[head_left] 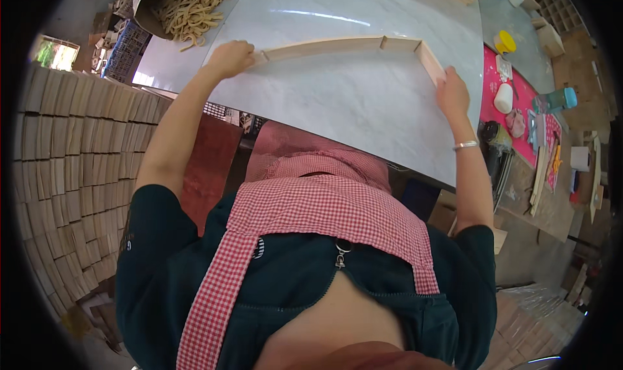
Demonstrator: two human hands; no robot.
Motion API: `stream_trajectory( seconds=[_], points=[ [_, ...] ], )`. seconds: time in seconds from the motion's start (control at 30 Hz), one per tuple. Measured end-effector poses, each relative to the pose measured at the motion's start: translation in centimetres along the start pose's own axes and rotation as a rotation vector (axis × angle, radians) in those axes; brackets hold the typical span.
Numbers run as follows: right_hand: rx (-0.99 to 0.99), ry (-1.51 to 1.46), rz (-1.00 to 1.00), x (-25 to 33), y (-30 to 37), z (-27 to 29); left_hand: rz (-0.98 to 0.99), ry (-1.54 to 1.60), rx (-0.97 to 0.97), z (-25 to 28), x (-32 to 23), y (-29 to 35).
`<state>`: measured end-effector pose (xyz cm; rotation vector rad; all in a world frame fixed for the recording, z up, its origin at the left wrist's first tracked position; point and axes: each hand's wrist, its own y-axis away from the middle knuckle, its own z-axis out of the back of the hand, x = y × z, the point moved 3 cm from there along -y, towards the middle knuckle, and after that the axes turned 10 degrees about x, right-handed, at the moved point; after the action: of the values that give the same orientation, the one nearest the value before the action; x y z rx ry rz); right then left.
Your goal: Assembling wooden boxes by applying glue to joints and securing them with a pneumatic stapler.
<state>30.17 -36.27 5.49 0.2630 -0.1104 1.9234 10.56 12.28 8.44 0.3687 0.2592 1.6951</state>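
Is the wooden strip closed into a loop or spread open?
Spread open: the wooden strip runs from the left hand to the right hand, bending sharply near the latter, its ends well apart.

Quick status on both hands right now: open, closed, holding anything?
Left hand: closed, holding the left end of the angled wooden strip.
Right hand: closed, holding the same strip's right end.
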Motion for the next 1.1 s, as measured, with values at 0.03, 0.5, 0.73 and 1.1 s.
stream_trajectory(
  seconds=[0.03, 0.5, 0.73, 1.1],
  points=[
    [0.043, 0.011, -0.014, 0.6, -0.5, -0.9, -0.004, 0.024, 0.038, -0.5, 0.1, 0.8],
    [0.385, 0.081, 0.750, 4.4, 4.3, 4.3, 0.048, 0.771, 0.011, -3.4, -0.7, 3.6],
    [0.002, 0.181, 1.020, 15.8, 5.5, 0.8, 0.071, 0.959, -0.218, -5.2, -2.7, 2.6],
    [-0.055, -0.008, 0.948, 21.4, 4.1, -5.7, 0.041, 0.916, -0.325, -5.4, -3.5, 1.8]
  ],
)
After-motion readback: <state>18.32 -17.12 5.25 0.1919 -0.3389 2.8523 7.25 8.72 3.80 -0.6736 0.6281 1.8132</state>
